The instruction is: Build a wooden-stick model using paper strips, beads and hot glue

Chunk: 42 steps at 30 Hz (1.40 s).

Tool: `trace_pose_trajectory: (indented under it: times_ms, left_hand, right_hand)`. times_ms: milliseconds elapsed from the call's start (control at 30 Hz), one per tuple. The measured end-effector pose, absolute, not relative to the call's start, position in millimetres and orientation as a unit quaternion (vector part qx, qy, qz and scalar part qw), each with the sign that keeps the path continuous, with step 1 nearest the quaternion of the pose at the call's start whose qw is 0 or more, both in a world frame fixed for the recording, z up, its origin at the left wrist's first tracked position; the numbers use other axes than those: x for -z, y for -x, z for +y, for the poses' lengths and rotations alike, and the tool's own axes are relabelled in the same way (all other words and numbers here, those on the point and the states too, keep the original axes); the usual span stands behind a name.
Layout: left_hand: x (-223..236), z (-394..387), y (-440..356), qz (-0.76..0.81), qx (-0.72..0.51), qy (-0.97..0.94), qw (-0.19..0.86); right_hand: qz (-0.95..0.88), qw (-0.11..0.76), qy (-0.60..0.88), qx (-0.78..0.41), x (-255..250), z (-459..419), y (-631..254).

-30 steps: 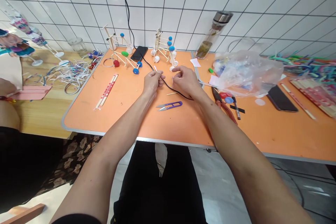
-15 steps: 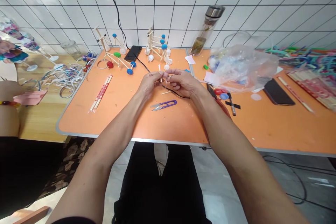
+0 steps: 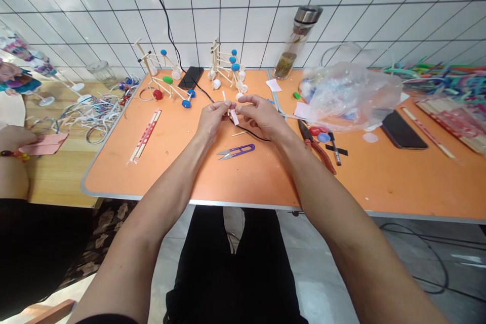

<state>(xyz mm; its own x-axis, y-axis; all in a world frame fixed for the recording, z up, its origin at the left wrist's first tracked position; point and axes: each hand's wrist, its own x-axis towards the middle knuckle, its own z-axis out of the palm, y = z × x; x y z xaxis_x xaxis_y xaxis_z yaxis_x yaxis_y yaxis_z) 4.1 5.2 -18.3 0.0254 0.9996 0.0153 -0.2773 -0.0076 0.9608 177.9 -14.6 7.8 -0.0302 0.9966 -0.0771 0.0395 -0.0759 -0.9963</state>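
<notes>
Where the hands met: left hand [image 3: 210, 120] pinched a thin pale stick [image 3: 227, 101] upright between its fingers [image 3: 222, 107]; right hand [image 3: 258, 115] was half-curled, its fingertips [image 3: 243, 98] just beside the stick and a pink paper strip [image 3: 235, 117], its hold impossible to tell.
Just below the hands: purple-handled thread snips [image 3: 236, 152] lay on an orange table [image 3: 114, 177]; a black cable [image 3: 258, 136] ran beneath the right hand.
To the right: red-handled pliers [image 3: 317, 144] lay near a plastic bag [image 3: 351, 96].
Along the far edge: two stick models [image 3: 163, 78] with coloured balls stood beside a smartphone [image 3: 190, 77] and a glass bottle [image 3: 294, 43], against a white tiled wall [image 3: 243, 0].
Far left: another person's hand [image 3: 13, 137] rested near pink paper [image 3: 43, 144] on a wooden table [image 3: 56, 177].
</notes>
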Motion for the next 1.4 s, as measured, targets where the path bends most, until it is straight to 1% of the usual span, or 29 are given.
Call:
trace_pose_trajectory:
  times_ms: [167,267,567,667,767,867,933,1033,1100,1133,1233,1400]
  left_hand:
    - [24.4,6.9,-5.9,0.408,-0.56,-0.444,0.567]
    - [24.7,7.2,-7.2,0.402,-0.566,-0.439,0.57]
    - [15.1,6.2,-7.4,0.424,-0.603,-0.364,0.569]
    - [13.4,8.5,-4.3,0.439,-0.616,-0.344,0.556]
    - [13.9,12.4,-0.6,0.44,-0.633,-0.327,0.546]
    - [15.1,15.0,1.3,0.441,-0.639,-0.315,0.546]
    - [15.5,14.9,1.0,0.438,-0.638,-0.308,0.553]
    - [14.7,12.8,-0.3,0.439,-0.637,-0.303,0.556]
    - [13.7,11.1,-1.0,0.446,-0.635,-0.305,0.553]
    - [13.2,10.5,-1.3,0.448,-0.634,-0.306,0.551]
    - [12.2,9.3,-2.5,0.447,-0.633,-0.311,0.551]
    - [13.3,8.1,-5.7,0.447,-0.62,-0.314,0.564]
  right_hand:
    - [-0.533,0.448,0.514,-0.501,-4.3,-18.3,-170.2]
    - [-0.558,0.442,0.532,-0.458,-5.7,-19.3,-170.5]
    - [-0.632,0.393,0.542,-0.39,1.2,-16.8,-175.0]
    - [-0.671,0.358,0.557,-0.333,4.9,-14.3,-176.9]
    - [-0.7,0.324,0.59,-0.238,6.4,-11.7,-180.5]
    - [-0.695,0.326,0.62,-0.162,7.3,-9.1,-183.6]
    - [-0.682,0.355,0.609,-0.194,7.0,-8.3,-184.1]
    - [-0.646,0.398,0.545,-0.358,4.5,-9.7,-182.7]
    - [-0.618,0.402,0.502,-0.453,2.0,-12.0,-180.9]
    - [-0.609,0.401,0.488,-0.48,0.9,-13.4,-179.8]
    - [-0.593,0.409,0.482,-0.499,-2.3,-17.2,-175.1]
    - [-0.541,0.448,0.52,-0.486,-8.2,-20.7,-166.1]
